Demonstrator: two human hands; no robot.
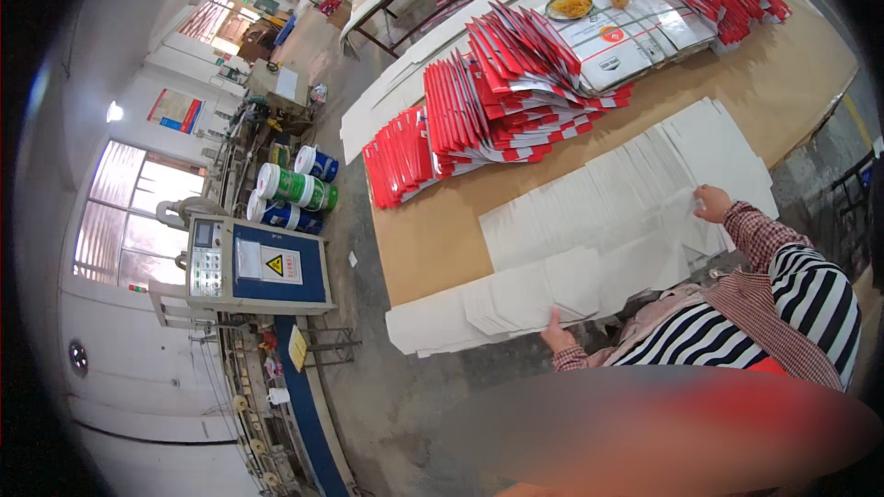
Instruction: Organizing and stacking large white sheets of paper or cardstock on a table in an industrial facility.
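My left hand (557, 336) is at the near edge of the white paper sheets (534, 290), thumb on top and the other fingers mostly hidden beneath. Farther right, my right hand (713, 203) has its fingers bent and closed at the edge of a fanned row of white sheets (608, 198). These sheets overlap in a long, slanting spread across the brown table top (419, 258). Checked sleeve cuffs cover both of my wrists.
Bundles of red and white folded card pieces (456, 115) line the table's far side. Beyond them lies a strapped white stack (635, 41) with a small dish (571, 5) on it. At left stand paint-type buckets (290, 186) and a blue machine cabinet (267, 262).
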